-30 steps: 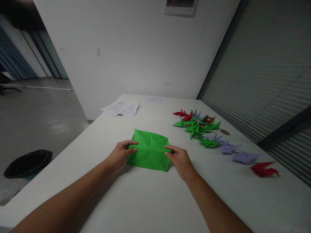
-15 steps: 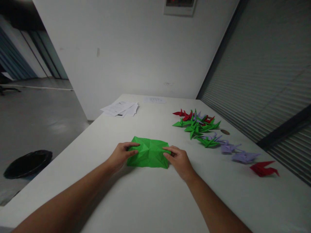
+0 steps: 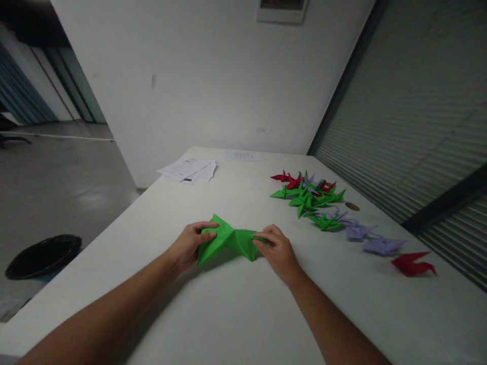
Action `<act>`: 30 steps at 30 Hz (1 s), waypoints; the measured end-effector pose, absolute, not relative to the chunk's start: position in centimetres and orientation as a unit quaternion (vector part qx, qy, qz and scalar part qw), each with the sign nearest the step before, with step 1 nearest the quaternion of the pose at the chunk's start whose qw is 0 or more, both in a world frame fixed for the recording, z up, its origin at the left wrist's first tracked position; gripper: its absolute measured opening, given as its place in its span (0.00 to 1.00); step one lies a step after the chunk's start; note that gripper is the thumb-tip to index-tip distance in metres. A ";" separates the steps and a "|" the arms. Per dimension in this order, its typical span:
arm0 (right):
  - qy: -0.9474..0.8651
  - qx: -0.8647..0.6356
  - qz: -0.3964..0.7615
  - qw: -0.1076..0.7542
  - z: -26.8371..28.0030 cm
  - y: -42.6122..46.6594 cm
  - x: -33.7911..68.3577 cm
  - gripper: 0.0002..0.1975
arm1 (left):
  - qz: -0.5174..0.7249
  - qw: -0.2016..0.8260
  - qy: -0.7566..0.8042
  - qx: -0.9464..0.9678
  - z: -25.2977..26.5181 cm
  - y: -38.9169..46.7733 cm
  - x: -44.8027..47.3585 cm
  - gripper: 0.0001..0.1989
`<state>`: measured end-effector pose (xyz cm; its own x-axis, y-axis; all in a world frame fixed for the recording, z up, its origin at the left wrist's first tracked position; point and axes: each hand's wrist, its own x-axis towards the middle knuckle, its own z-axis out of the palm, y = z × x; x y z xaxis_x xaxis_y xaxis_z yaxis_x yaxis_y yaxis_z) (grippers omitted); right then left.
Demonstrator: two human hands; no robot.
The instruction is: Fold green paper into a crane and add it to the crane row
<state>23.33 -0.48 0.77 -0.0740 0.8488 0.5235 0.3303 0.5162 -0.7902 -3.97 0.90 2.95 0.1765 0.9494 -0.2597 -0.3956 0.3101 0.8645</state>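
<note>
Pinched at opposite sides by the left hand [image 3: 189,245] and the right hand [image 3: 280,252], green paper [image 3: 223,242] is held over the white table [image 3: 216,314]; creases are made, folding appears partly done, flattening seems undone; folded paper birds [image 3: 304,199] are laid farther right.

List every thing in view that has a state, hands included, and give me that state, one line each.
Left hand: pinching the green sheet's left end.
Right hand: pinching its right end.
Green sheet: creased, partly folded, drawn in at the middle.
Paper birds: folded, most clustered together.
Nearest red bird: folded, lying apart.
Loose papers: overlapping, lying flat.
Bin: lined in black, open-topped.
Blinds: lowered.
</note>
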 end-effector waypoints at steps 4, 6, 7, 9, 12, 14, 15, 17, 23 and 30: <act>-0.700 -0.432 0.164 0.544 1.1 -0.7 23.3 0.05 | 0.481 0.715 0.399 0.313 3.0 0.6 -3.8 0.25; -0.714 -0.422 0.148 0.538 1.4 -0.9 23.1 0.04 | 0.484 0.722 0.385 0.310 2.9 0.6 -3.7 0.25; -0.722 -0.416 0.143 0.534 1.6 -1.0 23.0 0.04 | 0.487 0.723 0.379 0.310 2.9 0.5 -3.7 0.25; -0.737 -0.406 0.138 0.523 1.8 -1.3 22.8 0.03 | 0.495 0.722 0.370 0.311 2.7 0.5 -3.6 0.24; -0.753 -0.398 0.129 0.507 1.9 -1.6 22.6 0.04 | 0.499 0.721 0.364 0.312 2.4 0.5 -3.4 0.24; -0.762 -0.394 0.125 0.498 1.8 -1.7 22.4 0.05 | 0.498 0.723 0.362 0.313 2.3 0.5 -3.2 0.24; -0.765 -0.393 0.124 0.495 1.8 -1.7 22.4 0.06 | 0.497 0.724 0.361 0.313 2.2 0.4 -3.1 0.25; -0.768 -0.395 0.125 0.489 1.8 -1.8 22.3 0.12 | 0.497 0.724 0.359 0.316 2.2 0.3 -2.9 0.25; -0.782 -0.395 0.112 0.469 1.9 -2.0 22.3 0.23 | 0.491 0.726 0.343 0.338 2.2 0.0 -2.6 0.23; -0.791 -0.375 0.121 0.468 2.3 -1.9 22.5 0.16 | 0.487 0.695 0.348 0.398 2.1 0.0 -2.9 0.21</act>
<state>22.48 -1.86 2.25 -0.2803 0.7061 0.6503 0.4793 0.6899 -0.5424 -2.91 0.03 2.09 0.2839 0.9539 -0.0973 -0.3996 0.2099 0.8924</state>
